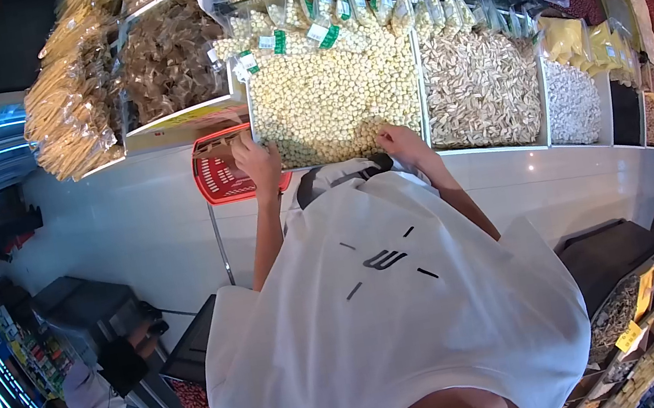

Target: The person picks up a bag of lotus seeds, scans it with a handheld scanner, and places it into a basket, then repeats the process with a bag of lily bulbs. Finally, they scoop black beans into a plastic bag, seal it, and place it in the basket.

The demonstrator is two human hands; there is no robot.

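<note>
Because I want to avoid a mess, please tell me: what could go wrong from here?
The right hand is at the pale seeds by the bin's front edge, so some might spill onto the floor. Small bags sit along the back and may slide down onto the seeds.

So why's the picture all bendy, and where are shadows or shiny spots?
Head view: wide-lens distortion bends the edges toward black corners; head view: shadow dims the pale kernels near the right hand; head view: glare dots the floor.
</note>
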